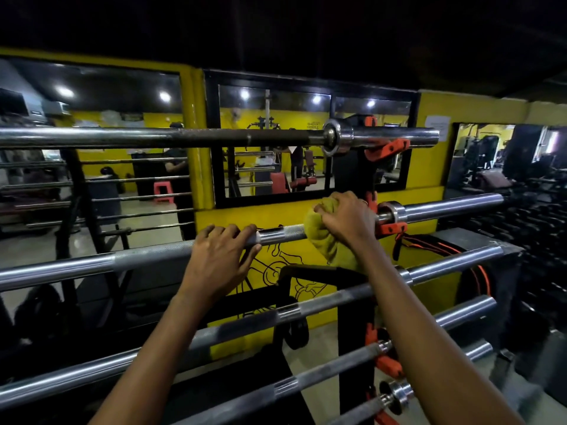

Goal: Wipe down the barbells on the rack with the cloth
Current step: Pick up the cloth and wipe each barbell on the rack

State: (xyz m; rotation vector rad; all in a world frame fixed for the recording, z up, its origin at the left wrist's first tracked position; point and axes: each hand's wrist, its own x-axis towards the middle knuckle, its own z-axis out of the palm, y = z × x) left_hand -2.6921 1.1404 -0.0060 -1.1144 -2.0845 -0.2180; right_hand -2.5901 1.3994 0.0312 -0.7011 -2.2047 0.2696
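Chrome steel barbell (282,234), second down on the black metal rack (352,332), mid-wipe — right hand (346,219) clamps crumpled yellow cloth (319,237) round it, left hand (221,256) grips bare shaft — lower bars (337,297) seemingly left to do.

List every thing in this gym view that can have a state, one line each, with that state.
second barbell, lying on the rack, being wiped
left hand, fingers curled over the second barbell, gripping it
right hand, gripping the cloth against the second barbell
cloth, bunched round the bar, end hanging below
top barbell, on the rack, untouched
third barbell, on the rack, untouched
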